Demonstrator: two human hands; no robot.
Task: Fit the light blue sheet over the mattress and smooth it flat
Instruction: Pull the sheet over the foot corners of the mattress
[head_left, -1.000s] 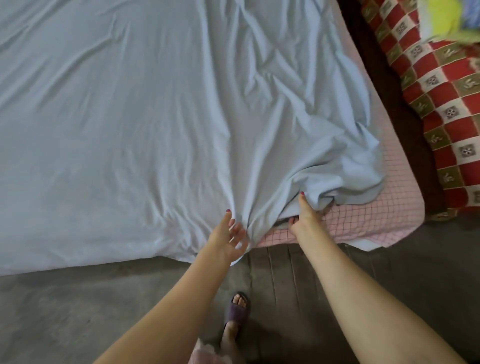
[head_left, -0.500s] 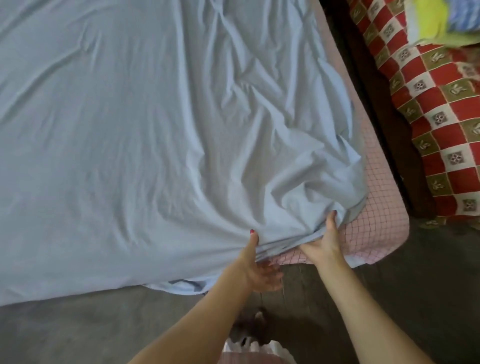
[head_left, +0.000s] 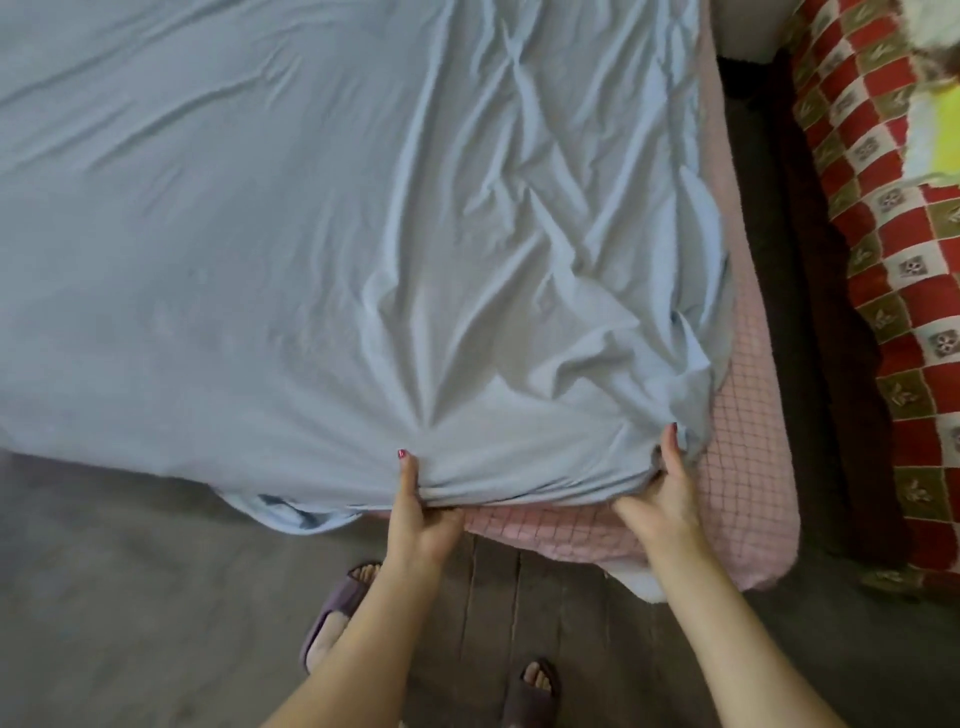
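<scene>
The light blue sheet (head_left: 291, 249) covers most of the mattress (head_left: 748, 467), whose pink checked cover shows bare along the right side and at the near right corner. The sheet is creased and bunched toward that corner. My left hand (head_left: 418, 512) grips the sheet's near edge, thumb on top and fingers tucked under the fabric. To its right, my right hand (head_left: 662, 491) grips the same edge where the sheet's corner bunches. A loose flap of sheet (head_left: 296, 512) hangs over the mattress front left of my left hand.
Grey floor (head_left: 130, 597) lies in front of the bed, where my feet in purple slippers (head_left: 332, 608) stand. A dark gap (head_left: 810, 364) separates the mattress from a red, white and olive checked blanket (head_left: 893, 291) on the right.
Both hands have drawn the sheet's near edge down and to the right, toward the bare corner. My hands are farther apart, and less pink cover shows at the front.
</scene>
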